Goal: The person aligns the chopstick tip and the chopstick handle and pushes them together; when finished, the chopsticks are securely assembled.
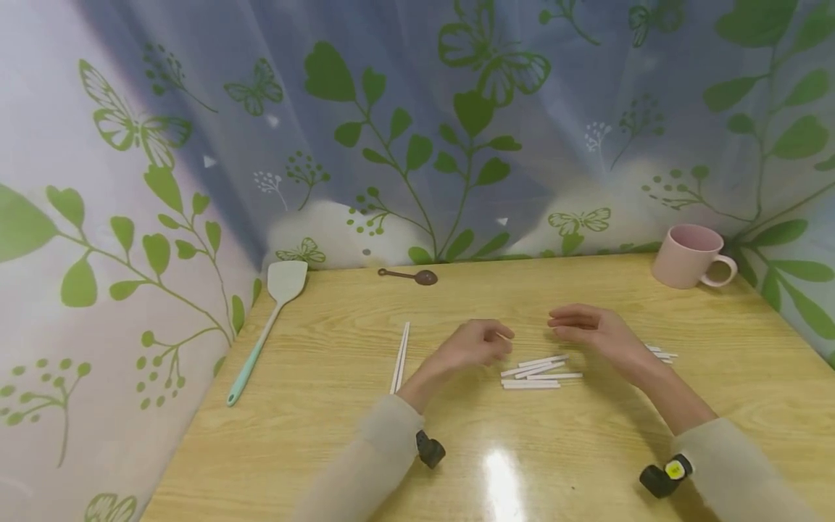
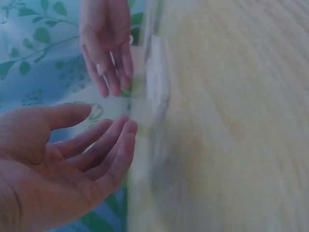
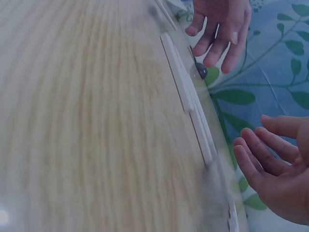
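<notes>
Several short white sticks lie in a loose pile on the wooden table, some crossing others. My left hand hovers just left of the pile, fingers loosely bent and holding nothing. On the other side my right hand is raised above the table, its fingers nearly straight and its palm turned toward the pile. In the left wrist view, the left hand shows an empty palm. The right wrist view likewise shows nothing in the right hand. A few more white sticks lie partly hidden behind the right hand.
Two long white sticks lie left of the left hand, their near ends hidden by the forearm. A spatula with a mint handle lies at the left edge. A brown spoon and a pink mug are at the back, near the curtain.
</notes>
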Tool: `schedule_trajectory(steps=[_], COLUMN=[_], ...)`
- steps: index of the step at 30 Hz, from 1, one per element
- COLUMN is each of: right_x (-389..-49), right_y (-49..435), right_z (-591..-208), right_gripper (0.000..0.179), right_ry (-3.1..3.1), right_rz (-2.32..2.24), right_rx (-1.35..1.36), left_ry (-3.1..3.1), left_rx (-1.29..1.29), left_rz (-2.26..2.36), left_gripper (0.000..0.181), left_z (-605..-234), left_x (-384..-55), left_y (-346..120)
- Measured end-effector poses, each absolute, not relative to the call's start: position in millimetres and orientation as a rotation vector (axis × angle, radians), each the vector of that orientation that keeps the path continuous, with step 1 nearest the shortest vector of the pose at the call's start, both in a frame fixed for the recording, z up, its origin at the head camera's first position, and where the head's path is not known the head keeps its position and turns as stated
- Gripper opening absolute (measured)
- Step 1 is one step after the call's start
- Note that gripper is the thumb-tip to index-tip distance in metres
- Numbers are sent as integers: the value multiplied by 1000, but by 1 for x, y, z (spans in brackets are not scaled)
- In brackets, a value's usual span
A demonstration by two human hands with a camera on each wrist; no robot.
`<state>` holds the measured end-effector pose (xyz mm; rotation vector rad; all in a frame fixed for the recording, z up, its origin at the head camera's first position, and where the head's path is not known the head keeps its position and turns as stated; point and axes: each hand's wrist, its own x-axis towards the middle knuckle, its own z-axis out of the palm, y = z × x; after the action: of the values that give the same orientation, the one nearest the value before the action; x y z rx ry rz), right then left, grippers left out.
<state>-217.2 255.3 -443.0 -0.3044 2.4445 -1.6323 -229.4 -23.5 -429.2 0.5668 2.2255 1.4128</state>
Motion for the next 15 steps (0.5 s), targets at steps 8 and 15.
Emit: schedule_trajectory(steps=[8, 15], right_x=[-210, -210], right_y=[290, 313], right_z=[-447, -455], right_gripper=[43, 39], right_ry=[2676, 2813], right_rz=[-1554, -1445], right_rx=[-243, -232], left_ry=[2355, 2449], left_rx=[648, 630], left_rz=[1323, 1212], left_gripper=[28, 24], left_z=[-442, -451], left_x=[-230, -232], left_y=[2, 23])
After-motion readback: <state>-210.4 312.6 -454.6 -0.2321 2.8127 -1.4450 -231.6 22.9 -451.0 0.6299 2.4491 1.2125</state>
